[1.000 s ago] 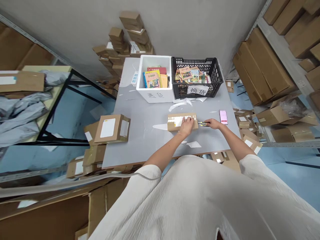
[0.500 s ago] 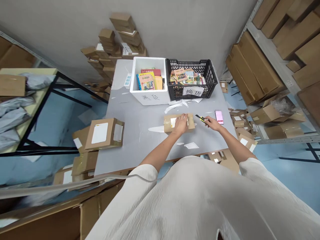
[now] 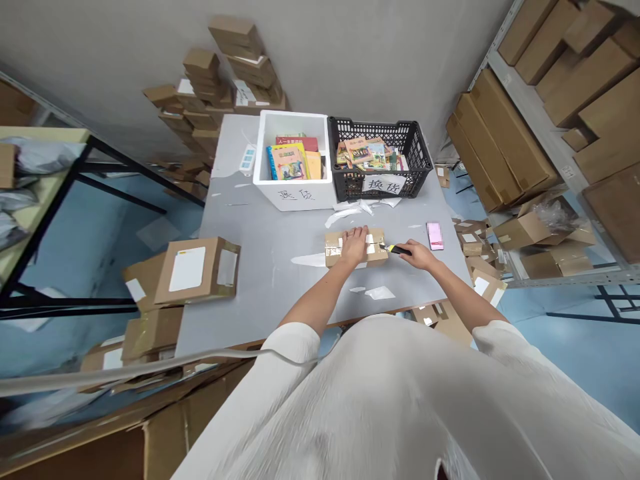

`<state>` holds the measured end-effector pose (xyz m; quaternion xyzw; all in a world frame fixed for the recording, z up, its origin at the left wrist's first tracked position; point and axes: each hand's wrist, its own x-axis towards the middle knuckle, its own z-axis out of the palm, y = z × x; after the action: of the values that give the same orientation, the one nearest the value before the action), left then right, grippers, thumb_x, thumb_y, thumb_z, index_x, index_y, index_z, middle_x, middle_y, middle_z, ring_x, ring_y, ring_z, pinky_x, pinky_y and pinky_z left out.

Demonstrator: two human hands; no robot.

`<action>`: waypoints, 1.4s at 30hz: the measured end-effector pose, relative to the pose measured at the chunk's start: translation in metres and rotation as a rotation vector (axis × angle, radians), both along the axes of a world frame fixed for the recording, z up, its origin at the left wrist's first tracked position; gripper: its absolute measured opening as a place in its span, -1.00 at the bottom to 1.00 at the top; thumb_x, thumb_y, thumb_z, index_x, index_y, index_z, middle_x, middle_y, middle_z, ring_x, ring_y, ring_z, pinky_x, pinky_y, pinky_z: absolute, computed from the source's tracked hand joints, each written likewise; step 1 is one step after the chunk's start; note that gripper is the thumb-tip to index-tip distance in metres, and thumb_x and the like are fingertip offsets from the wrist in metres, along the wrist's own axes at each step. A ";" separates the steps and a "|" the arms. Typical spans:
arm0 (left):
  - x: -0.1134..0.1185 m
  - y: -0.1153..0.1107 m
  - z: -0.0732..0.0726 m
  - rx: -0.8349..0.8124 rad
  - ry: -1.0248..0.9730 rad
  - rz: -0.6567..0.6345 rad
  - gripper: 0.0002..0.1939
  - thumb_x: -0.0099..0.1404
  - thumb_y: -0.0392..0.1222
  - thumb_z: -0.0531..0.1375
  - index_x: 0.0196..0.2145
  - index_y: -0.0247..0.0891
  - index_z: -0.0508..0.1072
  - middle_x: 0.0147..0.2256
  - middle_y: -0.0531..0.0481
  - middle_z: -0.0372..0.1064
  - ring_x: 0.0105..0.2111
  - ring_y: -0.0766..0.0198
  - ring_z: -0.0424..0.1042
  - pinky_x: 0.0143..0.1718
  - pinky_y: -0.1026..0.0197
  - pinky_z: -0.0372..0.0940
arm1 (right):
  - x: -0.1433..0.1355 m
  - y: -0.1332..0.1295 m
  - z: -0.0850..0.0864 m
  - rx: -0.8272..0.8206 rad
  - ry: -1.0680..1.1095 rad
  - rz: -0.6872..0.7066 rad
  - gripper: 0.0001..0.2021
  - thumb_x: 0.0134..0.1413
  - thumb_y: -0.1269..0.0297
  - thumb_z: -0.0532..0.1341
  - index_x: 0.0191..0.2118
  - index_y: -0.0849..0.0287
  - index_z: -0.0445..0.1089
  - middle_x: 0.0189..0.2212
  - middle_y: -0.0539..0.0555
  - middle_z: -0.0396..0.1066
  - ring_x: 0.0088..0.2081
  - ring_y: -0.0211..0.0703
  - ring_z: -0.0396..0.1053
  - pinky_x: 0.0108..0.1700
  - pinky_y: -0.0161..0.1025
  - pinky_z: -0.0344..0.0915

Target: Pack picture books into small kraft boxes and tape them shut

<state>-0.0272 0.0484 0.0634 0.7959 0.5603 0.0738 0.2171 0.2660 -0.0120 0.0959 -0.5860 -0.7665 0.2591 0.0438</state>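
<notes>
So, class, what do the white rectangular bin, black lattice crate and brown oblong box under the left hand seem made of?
White rectangular bin: probably matte foam; thick, smooth walls.
Black lattice crate: likely moulded plastic, dull sheen; regular openings.
Brown oblong box: seemingly matte cardboard; brown faces, glossy tape-like patches.

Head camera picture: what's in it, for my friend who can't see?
A person's left hand rests on a cardboard box on a grey table, while the right hand holds a black-and-yellow cutter with its tip at the box's right end. Behind stand a white bin and a black crate, both holding books; a phone lies to the right.
</notes>
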 end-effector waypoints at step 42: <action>-0.107 -0.079 -0.027 -0.050 -0.150 0.327 0.12 0.32 0.05 0.45 0.65 -0.20 0.05 0.61 -0.47 -0.04 0.59 -0.42 0.06 0.56 -0.39 0.09 | -0.059 0.001 -0.050 -0.050 0.463 -0.358 -0.43 0.38 -0.21 0.22 0.24 0.10 0.52 0.12 0.23 0.67 0.12 0.21 0.59 0.25 0.18 0.51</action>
<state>-0.1343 -0.0308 0.0365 0.6808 0.6662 0.1536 0.2630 0.2069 -0.0111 0.0458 -0.6382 -0.6138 0.3930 0.2482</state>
